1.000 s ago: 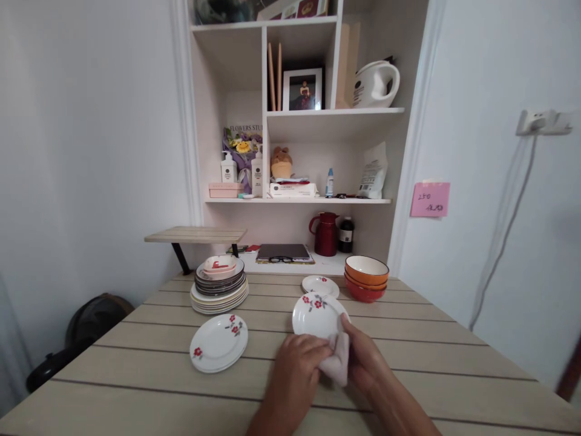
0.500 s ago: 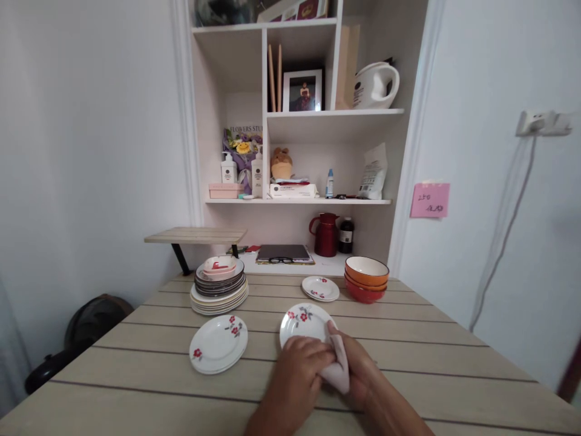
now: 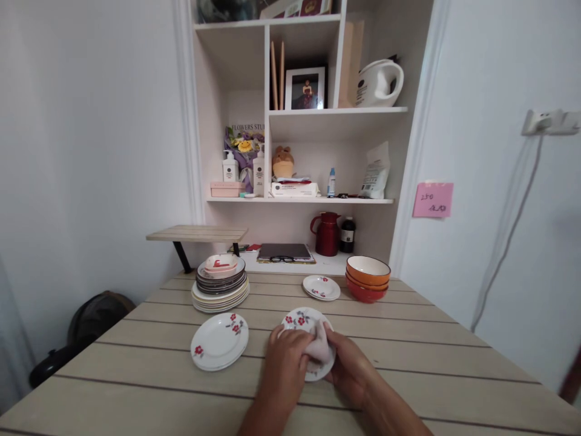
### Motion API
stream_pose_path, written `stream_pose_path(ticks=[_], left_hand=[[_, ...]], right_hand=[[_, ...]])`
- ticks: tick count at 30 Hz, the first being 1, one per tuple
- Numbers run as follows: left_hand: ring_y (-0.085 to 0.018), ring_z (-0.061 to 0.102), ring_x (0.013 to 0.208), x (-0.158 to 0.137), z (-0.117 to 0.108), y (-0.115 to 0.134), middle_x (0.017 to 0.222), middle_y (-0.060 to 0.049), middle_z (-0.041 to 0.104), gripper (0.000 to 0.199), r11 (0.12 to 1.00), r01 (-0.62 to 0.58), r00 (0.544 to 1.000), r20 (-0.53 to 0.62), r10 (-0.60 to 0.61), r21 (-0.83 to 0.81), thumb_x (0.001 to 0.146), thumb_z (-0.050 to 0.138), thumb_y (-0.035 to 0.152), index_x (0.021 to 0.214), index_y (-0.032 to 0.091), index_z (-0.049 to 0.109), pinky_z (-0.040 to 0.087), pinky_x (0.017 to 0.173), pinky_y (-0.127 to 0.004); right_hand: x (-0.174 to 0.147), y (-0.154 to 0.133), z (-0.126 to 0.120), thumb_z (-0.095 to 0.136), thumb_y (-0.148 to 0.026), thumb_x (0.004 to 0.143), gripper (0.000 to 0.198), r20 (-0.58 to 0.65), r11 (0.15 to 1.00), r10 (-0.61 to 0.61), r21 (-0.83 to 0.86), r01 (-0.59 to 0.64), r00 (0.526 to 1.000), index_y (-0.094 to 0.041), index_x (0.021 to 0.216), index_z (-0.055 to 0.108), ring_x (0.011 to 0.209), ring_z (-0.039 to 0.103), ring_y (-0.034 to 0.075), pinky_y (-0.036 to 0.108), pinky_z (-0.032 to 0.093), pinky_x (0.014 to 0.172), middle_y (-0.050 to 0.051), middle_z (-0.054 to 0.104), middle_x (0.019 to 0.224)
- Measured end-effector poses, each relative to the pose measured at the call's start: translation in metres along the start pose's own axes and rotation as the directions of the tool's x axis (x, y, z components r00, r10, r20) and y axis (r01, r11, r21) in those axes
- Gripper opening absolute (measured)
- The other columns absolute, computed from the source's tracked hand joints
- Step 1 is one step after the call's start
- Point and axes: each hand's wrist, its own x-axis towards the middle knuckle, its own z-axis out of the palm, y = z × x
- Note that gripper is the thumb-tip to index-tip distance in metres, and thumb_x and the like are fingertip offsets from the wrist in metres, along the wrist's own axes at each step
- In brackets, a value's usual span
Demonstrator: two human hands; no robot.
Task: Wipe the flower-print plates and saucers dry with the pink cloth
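Note:
A white plate with red flowers [image 3: 297,318] is in front of me, tilted a little. On its face lies a crumpled pale pink cloth [image 3: 319,348]. My left hand [image 3: 287,363] covers the plate's left side, its curled fingers closed on the cloth. At the right rim, my right hand [image 3: 351,366] grips the plate, thumb up near the cloth and fingers partly hidden underneath. To the left, a small stack of matching flowered plates [image 3: 218,342] rests on the table. Farther back, smaller flowered plates [image 3: 321,287] are stacked.
A tall stack of dishes [image 3: 221,284] stands at the back left of the slatted table [image 3: 149,387], beside a raised wooden shelf [image 3: 197,233]. Orange and red bowls [image 3: 367,280] are nested at the back right. Behind stand a red jug [image 3: 327,234] and a closed laptop [image 3: 284,251].
My left hand has shifted left to the plate's left side. The cloth has moved up and left from the near right edge onto the plate's face, uncovering the lower rim.

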Motion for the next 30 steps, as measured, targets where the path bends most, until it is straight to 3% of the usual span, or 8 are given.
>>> stream_pose_path(ticks=[3,6,9,12,18,22,26,30], left_hand=[[-0.018,0.054,0.113,-0.002,0.001,0.007,0.118,0.001,0.067,0.051,0.987,-0.139,0.986,0.081,0.146,-0.083,0.074,0.051,0.001,0.115,0.03,0.062,0.031,0.107,-0.041],[-0.016,0.053,0.116,-0.004,0.006,0.015,0.123,0.003,0.065,0.051,0.964,-0.221,0.964,0.119,0.239,-0.148,0.075,0.053,0.001,0.116,0.03,0.061,0.035,0.103,-0.035],[-0.016,0.052,0.116,-0.005,0.011,0.017,0.124,0.004,0.064,0.05,0.966,-0.218,0.966,0.111,0.234,-0.14,0.075,0.054,0.001,0.115,0.03,0.062,0.035,0.103,-0.035],[-0.017,0.053,0.115,-0.004,0.014,0.01,0.123,0.003,0.065,0.051,0.987,-0.141,0.987,0.072,0.147,-0.08,0.074,0.053,0.0,0.113,0.03,0.063,0.033,0.104,-0.038],[-0.02,0.056,0.106,-0.003,0.01,-0.004,0.112,0.0,0.069,0.044,1.0,-0.027,0.998,0.065,0.027,0.001,0.074,0.051,0.001,0.108,0.027,0.065,0.037,0.097,-0.041],[-0.019,0.055,0.11,-0.005,0.006,0.003,0.117,0.0,0.067,0.047,0.991,-0.119,0.982,0.143,0.127,-0.063,0.076,0.05,0.001,0.113,0.027,0.063,0.036,0.098,-0.038],[-0.016,0.052,0.116,-0.008,0.01,0.014,0.123,0.004,0.065,0.048,0.959,-0.245,0.942,0.197,0.27,-0.146,0.077,0.051,0.002,0.115,0.029,0.062,0.035,0.101,-0.034],[-0.017,0.05,0.121,-0.007,0.014,0.013,0.127,0.005,0.063,0.048,0.964,-0.244,0.95,0.173,0.26,-0.108,0.077,0.052,0.002,0.114,0.03,0.063,0.031,0.105,-0.038]], right_hand=[[-0.001,-0.002,0.0,0.052,-0.04,0.091,0.033,0.041,0.999,0.04,0.033,-0.042,0.998,-0.008,0.093,0.063,0.057,0.065,0.02,0.03,0.052,0.056,0.01,0.071,0.068],[-0.004,-0.013,-0.004,0.047,-0.044,0.092,0.043,0.103,0.979,0.124,0.149,-0.138,0.987,-0.004,0.09,0.063,0.061,0.067,0.022,0.033,0.054,0.064,0.015,0.07,0.067],[-0.004,-0.022,-0.01,0.049,-0.045,0.091,0.044,0.092,0.97,0.08,0.223,-0.099,0.993,-0.004,0.095,0.063,0.073,0.07,0.026,0.037,0.054,0.076,0.019,0.073,0.078],[0.001,-0.022,-0.016,0.055,-0.043,0.088,0.038,0.008,0.979,-0.012,0.202,0.011,1.0,-0.008,0.1,0.063,0.079,0.07,0.027,0.039,0.053,0.081,0.016,0.074,0.085],[0.011,-0.004,-0.015,0.062,-0.036,0.084,0.025,-0.038,0.992,-0.096,0.082,0.099,0.995,-0.013,0.093,0.064,0.067,0.067,0.02,0.031,0.053,0.068,0.009,0.074,0.078],[0.006,-0.004,-0.009,0.061,-0.034,0.084,0.022,-0.011,0.994,-0.026,0.105,0.027,1.0,-0.012,0.087,0.063,0.063,0.066,0.021,0.032,0.053,0.067,0.009,0.072,0.072],[0.001,-0.013,-0.01,0.057,-0.042,0.086,0.033,-0.005,0.988,0.076,0.135,-0.075,0.997,-0.01,0.091,0.063,0.061,0.067,0.024,0.036,0.054,0.066,0.012,0.071,0.068],[0.003,-0.024,-0.018,0.054,-0.039,0.088,0.036,-0.068,0.982,-0.033,0.186,0.045,0.997,-0.008,0.105,0.061,0.07,0.069,0.025,0.036,0.054,0.072,0.014,0.074,0.079]])
